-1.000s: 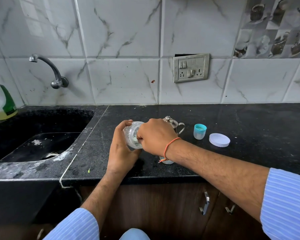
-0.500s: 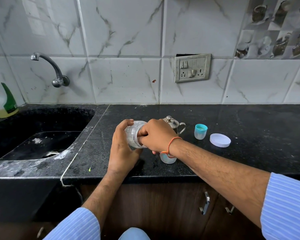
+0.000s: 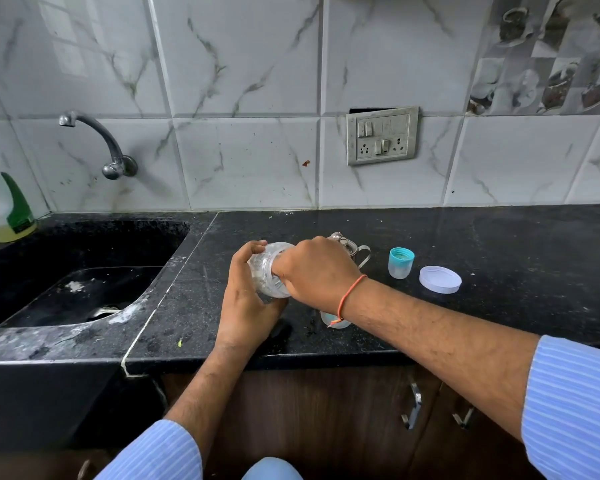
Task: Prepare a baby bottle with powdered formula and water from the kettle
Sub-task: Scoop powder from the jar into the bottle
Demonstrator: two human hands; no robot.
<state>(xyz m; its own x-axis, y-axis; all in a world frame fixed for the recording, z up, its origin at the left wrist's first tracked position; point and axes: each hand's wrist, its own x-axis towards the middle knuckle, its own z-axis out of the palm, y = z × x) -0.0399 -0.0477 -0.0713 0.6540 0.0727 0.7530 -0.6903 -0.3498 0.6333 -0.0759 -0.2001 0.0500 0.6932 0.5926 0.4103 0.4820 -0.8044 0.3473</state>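
Above black counter (image 3: 499,244), both hands (image 3: 243,306) (image 3: 317,273) grasp tilted jar (image 3: 265,271), mouth rightward

Off to my left there's a black stone sink (image 3: 84,292) with whitish residue along its rim, a curved metal tap (image 3: 97,140) on the marble-look tile wall (image 3: 243,98) above it, and a green-labelled detergent bottle (image 3: 4,206) in the corner. Grubby switch-and-socket plate (image 3: 381,135) straight ahead, wooden cabinet doors (image 3: 326,410) with metal handles below.

A home kitchen: a black granite counter (image 3: 499,244) with sunken sink (image 3: 66,292), a curved steel wall tap (image 3: 97,140), marble-patterned wall tiles (image 3: 243,161).
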